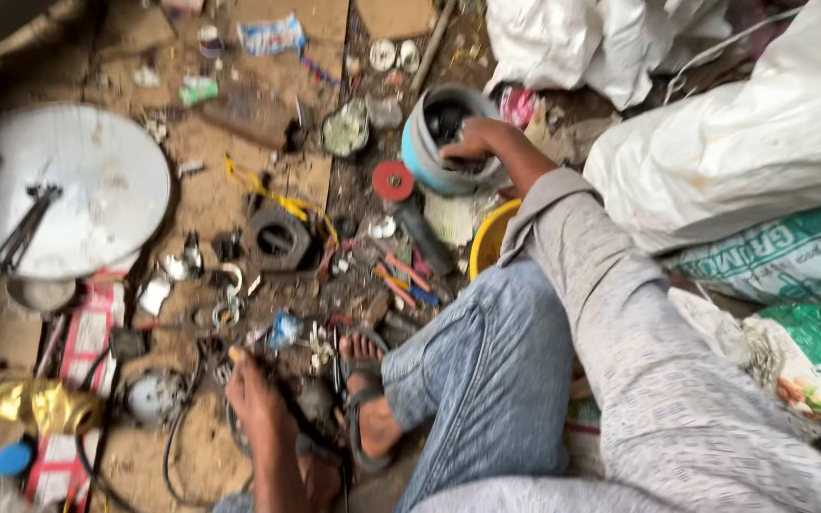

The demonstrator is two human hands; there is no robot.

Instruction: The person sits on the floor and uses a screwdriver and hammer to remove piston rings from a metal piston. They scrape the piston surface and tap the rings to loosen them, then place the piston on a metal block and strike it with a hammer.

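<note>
1. Two white sacks (743, 142) lie beside the fingers of the right hand (472, 142).
2. One round white disc (78, 185) lies well apart from both hands.
3. One blue pot (429, 142) is under the right hand; the fingers curl over its rim.
4. One left hand (254, 399) rests on black cables (182, 427); its grip I cannot tell.

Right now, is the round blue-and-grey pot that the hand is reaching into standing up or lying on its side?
Tipped on its side. The round blue-and-grey pot shows its dark open mouth sideways, and the right hand rests at that mouth.
</note>
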